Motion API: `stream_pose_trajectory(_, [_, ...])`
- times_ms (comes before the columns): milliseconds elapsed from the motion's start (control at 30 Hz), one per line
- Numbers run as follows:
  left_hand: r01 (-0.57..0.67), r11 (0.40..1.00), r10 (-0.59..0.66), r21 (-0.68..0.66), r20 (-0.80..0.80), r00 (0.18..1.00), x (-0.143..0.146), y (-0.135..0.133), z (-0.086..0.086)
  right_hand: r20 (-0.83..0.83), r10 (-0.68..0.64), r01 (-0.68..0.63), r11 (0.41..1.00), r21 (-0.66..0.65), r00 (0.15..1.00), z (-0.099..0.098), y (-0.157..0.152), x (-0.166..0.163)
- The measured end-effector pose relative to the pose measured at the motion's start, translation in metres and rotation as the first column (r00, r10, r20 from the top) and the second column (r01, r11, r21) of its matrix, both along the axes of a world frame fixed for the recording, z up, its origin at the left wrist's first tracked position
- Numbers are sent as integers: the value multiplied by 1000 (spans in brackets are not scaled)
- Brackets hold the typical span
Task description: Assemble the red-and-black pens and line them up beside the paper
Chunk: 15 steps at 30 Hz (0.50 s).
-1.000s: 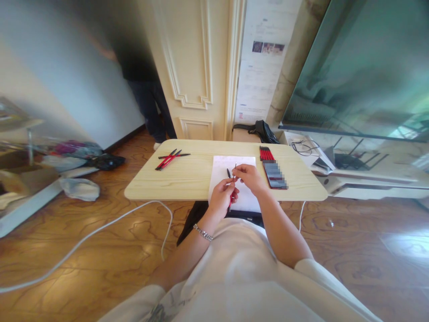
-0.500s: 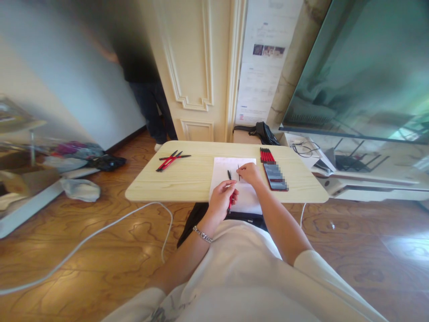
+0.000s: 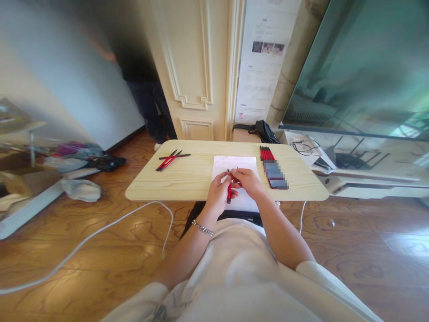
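Note:
My left hand (image 3: 218, 191) is closed round a red pen (image 3: 229, 193) with black ends, held upright over a white sheet of paper (image 3: 221, 163). My right hand (image 3: 250, 181) has its fingertips pinched together right beside the top of that pen. A thin dark stick (image 3: 237, 167) pokes out slightly above the right fingers; most of it is hidden, so its kind is unclear. The fingers of both hands meet or nearly meet.
On the light wooden table (image 3: 150, 185), several red-and-black pens (image 3: 170, 160) lie crossed at left. More red pens (image 3: 267, 153) lie in a row at right, above a phone-like dark object (image 3: 276, 176), partly pixelated. A person (image 3: 147, 98) stands beyond the table. A white cable (image 3: 100, 232) crosses the floor.
My right hand has moved left and towards me with the thin stick, up against my left hand. The left hand with the red pen has shifted slightly left and up.

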<state>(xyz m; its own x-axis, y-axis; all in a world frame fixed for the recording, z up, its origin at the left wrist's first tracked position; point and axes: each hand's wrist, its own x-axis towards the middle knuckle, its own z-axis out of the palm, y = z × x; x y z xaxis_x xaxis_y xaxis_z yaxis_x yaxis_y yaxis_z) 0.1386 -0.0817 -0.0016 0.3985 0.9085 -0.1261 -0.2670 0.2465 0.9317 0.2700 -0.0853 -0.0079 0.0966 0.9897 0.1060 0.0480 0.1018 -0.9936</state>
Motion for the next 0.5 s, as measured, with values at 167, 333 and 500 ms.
stream_pose_trajectory(167, [44,998,-44,47,5,999,1,4,7,-377,241,-251,968,24,894,-1,-11,-9])
stream_pose_trajectory(333, [97,994,-98,48,33,995,-1,4,11,-475,253,-289,957,-4,843,-5,-8,-5])
stream_pose_trajectory(500, [73,996,-75,57,37,996,0,1,14,-462,287,-322,947,2,839,-6,-10,-3])
